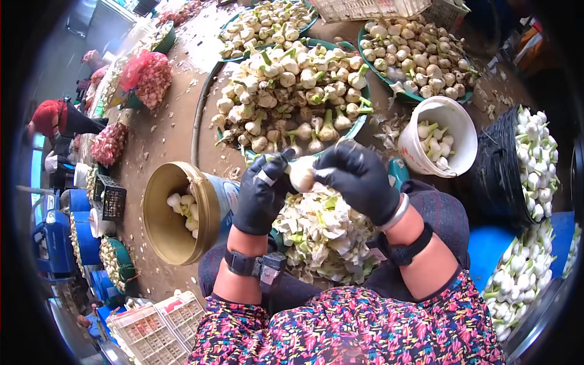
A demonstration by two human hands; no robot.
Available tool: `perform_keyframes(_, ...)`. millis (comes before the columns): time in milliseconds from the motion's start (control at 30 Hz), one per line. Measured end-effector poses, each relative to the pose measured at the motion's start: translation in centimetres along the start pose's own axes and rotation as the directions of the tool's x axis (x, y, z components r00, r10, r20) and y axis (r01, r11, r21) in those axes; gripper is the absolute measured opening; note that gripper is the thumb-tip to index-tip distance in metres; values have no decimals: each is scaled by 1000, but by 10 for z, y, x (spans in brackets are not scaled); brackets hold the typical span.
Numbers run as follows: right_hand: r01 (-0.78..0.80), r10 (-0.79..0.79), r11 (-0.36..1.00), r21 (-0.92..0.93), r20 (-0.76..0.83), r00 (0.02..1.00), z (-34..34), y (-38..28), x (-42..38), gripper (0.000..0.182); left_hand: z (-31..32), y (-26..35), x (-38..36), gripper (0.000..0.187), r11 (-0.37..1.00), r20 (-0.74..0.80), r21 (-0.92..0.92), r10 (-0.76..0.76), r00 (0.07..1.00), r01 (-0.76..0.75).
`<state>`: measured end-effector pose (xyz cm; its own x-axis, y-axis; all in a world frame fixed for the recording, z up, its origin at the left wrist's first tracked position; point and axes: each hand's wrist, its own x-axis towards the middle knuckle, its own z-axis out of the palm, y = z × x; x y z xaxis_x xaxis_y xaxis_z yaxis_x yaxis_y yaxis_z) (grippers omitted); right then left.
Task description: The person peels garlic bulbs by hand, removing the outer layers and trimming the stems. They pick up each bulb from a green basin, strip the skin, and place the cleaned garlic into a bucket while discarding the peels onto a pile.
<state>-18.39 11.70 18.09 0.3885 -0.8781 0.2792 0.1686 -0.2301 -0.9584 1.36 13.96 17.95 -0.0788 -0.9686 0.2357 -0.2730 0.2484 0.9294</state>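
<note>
Both my hands wear black gloves and are raised in front of me over a pile of peeled garlic skins (325, 228) between my knees. My left hand (258, 198) is closed around the stem side of a garlic bulb (302, 174), with a white strip around one finger. My right hand (362, 182) pinches at the right side of the same bulb, where a pale bit shows at the fingertips; it looks like loose skin. Just beyond my hands, a green tub (364, 129) is heaped with unpeeled garlic bulbs (292, 91).
A yellowish bucket (155, 228) on the left and a white bucket (410, 137) on the right hold peeled bulbs. Further right stands a black container (496, 164) of white garlic. More garlic tubs (435, 96) lie ahead. A crate (149, 328) sits behind left; a person in red (48, 118) bends far left.
</note>
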Motion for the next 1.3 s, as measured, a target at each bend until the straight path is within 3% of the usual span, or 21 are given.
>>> perform_keyframes(33,194,-178,939,-283,82,981,1,-12,-4,17,7,6,-5,28,750,17,-600,-338,941,280)
perform_keyframes(67,274,-227,879,-390,165,960,10,-12,-8,13,3,6,-1,35,544,106,-760,-437,893,356)
perform_keyframes(133,168,85,827,-537,414,906,18,-11,-24,10,-2,-1,3,37,419,78,-857,-469,880,299)
perform_keyframes(200,96,268,755,-648,439,857,12,2,-23,10,-9,0,3,36,462,69,-835,-450,890,298)
perform_keyframes(267,-63,353,757,-650,326,877,3,6,-17,18,-16,4,-3,35,836,-110,-498,-326,939,232)
perform_keyframes(333,-125,476,724,-678,360,803,3,3,-23,24,-53,13,-1,24,935,-230,-335,-199,953,114)
perform_keyframes(367,-135,509,723,-677,391,767,6,-1,-31,27,-98,2,-3,21,968,-216,247,98,971,-43)
perform_keyframes(400,-148,542,723,-675,421,728,9,-5,-38,30,-103,42,-3,22,998,-437,57,7,899,20)
perform_keyframes(433,-138,599,693,-708,458,657,10,-4,-38,28,-145,36,-8,23,987,-522,42,-109,846,153)
perform_keyframes(533,-97,645,640,-762,465,606,5,-22,-16,25,-188,39,-9,23,572,-363,777,64,930,263)
perform_keyframes(567,-191,648,654,-732,411,641,3,-30,-10,24,-180,34,-4,24,610,-268,774,71,961,171)
perform_keyframes(667,-214,566,711,-670,364,740,5,-28,-7,21,-106,2,32,28,857,30,510,-103,994,73)
perform_keyframes(733,-183,375,805,-564,246,893,8,-13,-19,25,-57,-49,51,31,864,203,412,-398,895,290)
perform_keyframes(800,-96,354,734,-673,258,899,7,-2,-18,26,-21,-114,59,35,800,236,569,-382,894,192)
perform_keyframes(933,-156,353,706,-690,153,923,-1,3,-15,34,29,-192,83,54,569,-11,674,-629,777,471)
perform_keyframes(967,-184,385,717,-673,162,909,-5,-3,-10,36,31,-232,78,48,610,-34,618,-610,792,496)
perform_keyframes(1100,-234,376,765,-600,121,919,-12,0,-3,34,26,-256,71,29,748,31,373,-601,799,548)
perform_keyframes(1133,-237,369,760,-606,101,924,-12,-2,-1,33,18,-243,69,29,740,14,374,-607,795,559)
perform_keyframes(1233,-155,267,763,-627,88,960,-9,6,-4,40,4,-199,66,26,727,172,-205,-633,755,656)
perform_keyframes(1267,-141,221,748,-649,42,974,-6,9,-6,43,6,-149,69,17,714,104,-175,-672,734,678)
perform_keyframes(1300,-164,205,747,-644,-12,979,-4,7,-2,48,5,-142,65,12,800,121,-203,-551,826,564)
